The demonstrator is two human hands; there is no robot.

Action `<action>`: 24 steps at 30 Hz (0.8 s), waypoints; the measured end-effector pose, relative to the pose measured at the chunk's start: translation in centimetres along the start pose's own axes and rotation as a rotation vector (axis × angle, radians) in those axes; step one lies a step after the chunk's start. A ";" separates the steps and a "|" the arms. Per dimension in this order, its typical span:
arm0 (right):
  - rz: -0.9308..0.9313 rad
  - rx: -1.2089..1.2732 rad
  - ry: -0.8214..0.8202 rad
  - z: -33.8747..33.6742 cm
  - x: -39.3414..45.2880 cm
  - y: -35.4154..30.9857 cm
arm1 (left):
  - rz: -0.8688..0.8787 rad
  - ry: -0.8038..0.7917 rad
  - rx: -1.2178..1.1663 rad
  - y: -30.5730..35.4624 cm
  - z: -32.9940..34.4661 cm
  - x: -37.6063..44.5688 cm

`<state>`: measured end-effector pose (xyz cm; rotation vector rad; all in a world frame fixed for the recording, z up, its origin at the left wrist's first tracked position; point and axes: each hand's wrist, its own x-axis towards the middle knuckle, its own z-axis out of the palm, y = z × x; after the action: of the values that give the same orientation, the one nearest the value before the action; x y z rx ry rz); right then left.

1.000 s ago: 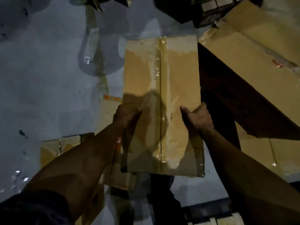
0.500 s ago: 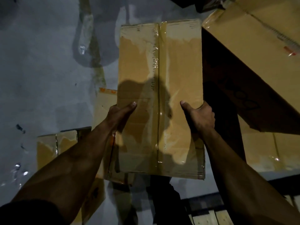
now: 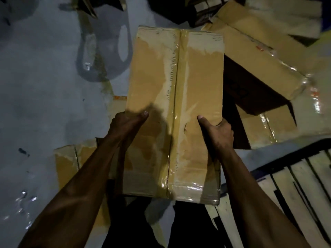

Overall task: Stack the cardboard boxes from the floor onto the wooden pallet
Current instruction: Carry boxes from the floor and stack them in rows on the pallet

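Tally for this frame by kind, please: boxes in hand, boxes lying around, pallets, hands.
Held cardboard box: 1
Other cardboard boxes: 4, two on the left, two on the right
Wooden pallet: 1
Hands: 2, left hand and right hand, both with a grip on the held box
Total: 8; dark clutter at the top not counted.

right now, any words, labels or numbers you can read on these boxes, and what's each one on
None can be read.
Held box: faint print along the taped seam, too blurred.
Box at right: small red mark, dark print on shadowed side, unreadable.
Both hands, left hand and right hand, grip the held box.
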<state>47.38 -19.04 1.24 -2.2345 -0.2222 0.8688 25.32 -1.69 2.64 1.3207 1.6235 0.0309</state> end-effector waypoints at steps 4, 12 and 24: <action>0.034 0.052 0.061 -1.4 -6.6 0.9 | 0.174 0.008 0.111 -1.1 -2.7 -4.5; 0.169 0.219 0.324 -6.8 -25.7 4.7 | 0.528 -0.147 0.279 -2.6 -7.6 -16.3; 0.323 0.485 0.685 -13.9 -44.8 16.3 | 0.831 -0.402 0.512 -3.9 -1.3 -33.9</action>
<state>20.84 -56.21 20.71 -1.9834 0.6170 0.2239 18.32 -27.91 23.42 2.1596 0.6779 -0.1486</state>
